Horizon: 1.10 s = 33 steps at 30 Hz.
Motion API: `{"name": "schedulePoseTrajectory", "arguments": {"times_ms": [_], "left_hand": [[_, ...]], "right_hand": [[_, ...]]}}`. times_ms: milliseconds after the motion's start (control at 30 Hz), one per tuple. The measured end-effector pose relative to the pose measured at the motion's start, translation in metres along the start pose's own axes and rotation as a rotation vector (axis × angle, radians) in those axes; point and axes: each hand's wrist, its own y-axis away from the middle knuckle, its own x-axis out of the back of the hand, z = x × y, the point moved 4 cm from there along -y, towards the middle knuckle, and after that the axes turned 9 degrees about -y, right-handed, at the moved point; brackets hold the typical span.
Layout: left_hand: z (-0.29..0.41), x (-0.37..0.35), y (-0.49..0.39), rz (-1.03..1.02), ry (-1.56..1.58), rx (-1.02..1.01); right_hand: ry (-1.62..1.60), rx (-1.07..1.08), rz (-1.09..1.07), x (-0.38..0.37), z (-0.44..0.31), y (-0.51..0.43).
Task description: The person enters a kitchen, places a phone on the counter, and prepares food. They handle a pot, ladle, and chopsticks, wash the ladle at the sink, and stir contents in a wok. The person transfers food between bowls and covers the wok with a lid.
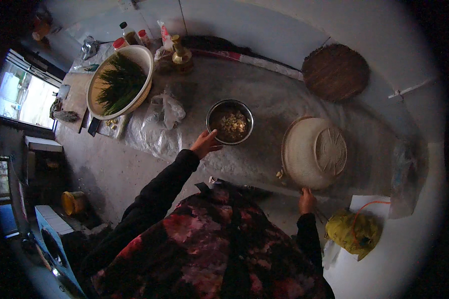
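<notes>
My left hand [205, 144] holds the near-left side of a round metal bowl [209, 129], thumb at the rim and fingers below. Chopped, pale-brown food [234, 125] lies inside the bowl. To the right, a cream woven-textured basket [303, 153] rests upside down on the plastic-covered table [258, 88], its round base facing up. My right hand [307, 202] is curled at the table's front edge, right by the basket's near rim. Thin dark sticks [323, 216] show beside that hand; whether it grips them or the rim is unclear.
A pale basket of leafy greens [121, 84] stands back left, beside bottles [130, 34] and a brass-coloured vessel [181, 56]. A clear plastic bag [168, 110] lies left of the bowl. A round wooden board [336, 73] leans on the wall. A yellow bag [353, 231] hangs right.
</notes>
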Motion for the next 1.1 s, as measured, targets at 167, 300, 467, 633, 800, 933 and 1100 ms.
{"name": "schedulePoseTrajectory", "arguments": {"times_ms": [167,300,467,633,800,933,1100], "left_hand": [[0.003,0.003,-0.004,-0.049,-0.011,0.046],[0.013,-0.003,-0.009,-0.036,-0.104,0.006],[-0.001,0.008,-0.012,0.026,-0.177,-0.048],[0.016,-0.011,0.054,0.143,-0.214,-0.063],[-0.023,0.006,0.123,0.360,-0.112,-0.104],[-0.039,0.005,0.204,0.511,-0.029,-0.145],[-0.076,0.013,0.326,0.625,0.136,-0.205]], "right_hand": [[0.062,0.015,-0.014,-0.003,0.004,0.001],[-0.085,-0.002,0.149,0.003,0.010,0.018],[-0.333,-0.055,0.264,0.054,-0.061,0.021],[-0.726,-0.067,0.294,0.097,-0.078,0.005],[-1.153,-0.028,0.285,0.130,-0.122,-0.036],[-1.305,0.109,0.224,0.131,-0.179,-0.060],[-1.244,0.169,-0.016,0.145,-0.268,-0.029]]}}
